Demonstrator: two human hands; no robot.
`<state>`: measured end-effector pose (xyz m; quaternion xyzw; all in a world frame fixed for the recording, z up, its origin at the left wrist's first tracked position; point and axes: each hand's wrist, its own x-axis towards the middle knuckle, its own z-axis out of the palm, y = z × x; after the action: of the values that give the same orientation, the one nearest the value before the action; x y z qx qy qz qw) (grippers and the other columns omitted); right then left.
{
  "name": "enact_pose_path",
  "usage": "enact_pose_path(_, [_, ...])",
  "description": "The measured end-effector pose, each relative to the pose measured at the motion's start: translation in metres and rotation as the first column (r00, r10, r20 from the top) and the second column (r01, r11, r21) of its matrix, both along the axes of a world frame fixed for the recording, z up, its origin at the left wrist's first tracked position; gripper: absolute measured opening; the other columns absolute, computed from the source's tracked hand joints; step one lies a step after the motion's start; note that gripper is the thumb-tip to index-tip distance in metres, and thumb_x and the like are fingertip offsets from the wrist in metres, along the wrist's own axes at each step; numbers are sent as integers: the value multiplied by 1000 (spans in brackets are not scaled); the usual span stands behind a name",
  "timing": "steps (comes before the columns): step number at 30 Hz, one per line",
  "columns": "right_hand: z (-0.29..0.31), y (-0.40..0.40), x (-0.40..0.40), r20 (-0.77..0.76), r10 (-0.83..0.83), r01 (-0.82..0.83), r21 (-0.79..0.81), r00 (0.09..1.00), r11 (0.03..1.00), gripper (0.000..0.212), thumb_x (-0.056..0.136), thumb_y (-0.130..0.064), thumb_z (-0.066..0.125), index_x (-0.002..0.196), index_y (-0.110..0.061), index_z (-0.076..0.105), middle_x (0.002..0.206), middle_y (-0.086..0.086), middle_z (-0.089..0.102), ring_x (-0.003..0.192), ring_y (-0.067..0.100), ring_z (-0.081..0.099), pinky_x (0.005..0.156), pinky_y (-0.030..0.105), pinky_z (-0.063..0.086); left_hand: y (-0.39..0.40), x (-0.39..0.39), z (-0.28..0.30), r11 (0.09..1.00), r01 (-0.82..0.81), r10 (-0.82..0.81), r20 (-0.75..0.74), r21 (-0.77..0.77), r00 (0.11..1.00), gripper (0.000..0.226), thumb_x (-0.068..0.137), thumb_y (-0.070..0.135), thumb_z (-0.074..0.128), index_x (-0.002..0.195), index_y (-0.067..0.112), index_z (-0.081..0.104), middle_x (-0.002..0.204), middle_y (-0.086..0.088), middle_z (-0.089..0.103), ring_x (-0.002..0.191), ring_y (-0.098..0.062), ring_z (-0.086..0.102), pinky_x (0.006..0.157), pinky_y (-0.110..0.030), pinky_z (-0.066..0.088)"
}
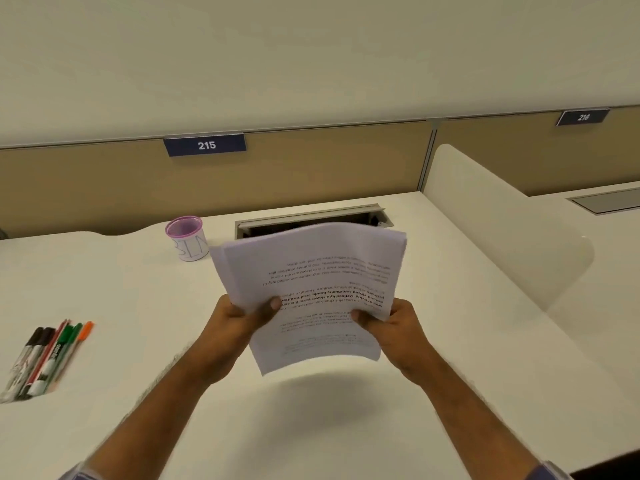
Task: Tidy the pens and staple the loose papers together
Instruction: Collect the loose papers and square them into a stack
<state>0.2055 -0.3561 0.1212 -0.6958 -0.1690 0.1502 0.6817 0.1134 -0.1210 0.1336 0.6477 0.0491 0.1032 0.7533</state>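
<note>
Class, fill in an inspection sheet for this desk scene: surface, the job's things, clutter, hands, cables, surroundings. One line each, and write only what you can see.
Surface: white desk, with a shadow under the raised sheets.
Job's things: stack of papers held up off the desk, edges uneven, print upside down; pens lying together at the left edge; pink mesh pen cup standing at the back; no stapler seen.
Clutter: nothing seen.
Hands: left hand and right hand each grip the stack's lower part, thumbs on top.
Cables: nothing seen; open cable hatch behind the papers.
Surroundings: beige partition with plate 215; white side divider; neighbouring desk to the right.
</note>
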Motion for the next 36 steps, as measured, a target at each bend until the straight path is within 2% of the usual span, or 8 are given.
enact_pose_path(4, [-21,-5,-4,23,7,-5,-85,1000,996,23,88,-6,67,97,-26,74,98,-3,76,93,15,71,84,36,59,0,-4,-21,998,44,-40,-66,51,997,49,74,26,78,120,17,68,119,-10,72,109,-32,68,87,-43,59])
enact_pose_path(7, [-32,-6,-9,-11,30,-31,-104,999,994,28,88,-6,66,99,-30,73,101,-9,76,96,9,70,85,30,58,-1,-9,-42,998,-1,10,-134,66,991,49,71,35,79,117,18,71,119,-5,73,113,-31,67,88,-36,58])
enact_pose_path(12, [-30,-7,-11,0,-7,7,-67,1000,998,26,91,-8,62,94,-31,74,97,-8,76,92,11,70,74,21,57,-6,-13,-45,992,-62,73,-105,106,992,32,80,25,71,112,23,73,118,-2,73,107,-25,69,90,-40,57])
enact_pose_path(19, [-47,-7,-17,-69,4,-11,-108,998,994,23,91,-10,64,99,-29,73,100,-10,76,96,7,70,79,20,56,-17,-16,-53,985,-115,137,-182,127,974,29,82,30,73,110,23,74,110,1,76,104,-27,70,90,-43,58])
enact_pose_path(22, [-50,-8,-15,-77,-26,18,-106,997,994,21,91,-10,63,102,-25,73,99,-10,76,94,5,69,80,22,57,-17,-16,-50,980,-110,137,-161,165,977,33,80,33,69,112,22,73,109,3,76,101,-24,71,86,-39,60])
enact_pose_path(25, [-56,-8,-15,-92,19,-31,-141,996,990,21,91,-13,64,107,-23,72,103,-8,76,97,8,70,86,28,57,-15,-15,-54,986,-105,130,-209,129,969,25,89,24,72,113,20,71,110,3,76,102,-22,72,85,-36,60])
enact_pose_path(29, [-56,-5,-17,-96,-3,-10,-136,995,991,23,91,-12,64,95,-33,71,94,-14,76,91,5,70,79,22,58,-16,-15,-54,980,-153,178,-219,128,959,22,92,17,66,114,17,71,109,1,77,99,-23,73,82,-37,61])
enact_pose_path(36, [-59,-3,-16,-153,-5,-18,-149,988,989,22,90,-12,65,95,-33,71,95,-12,76,91,10,72,77,25,59,-17,-10,-55,981,-145,174,-258,130,950,18,91,19,67,108,17,73,103,3,78,94,-19,74,73,-27,60])
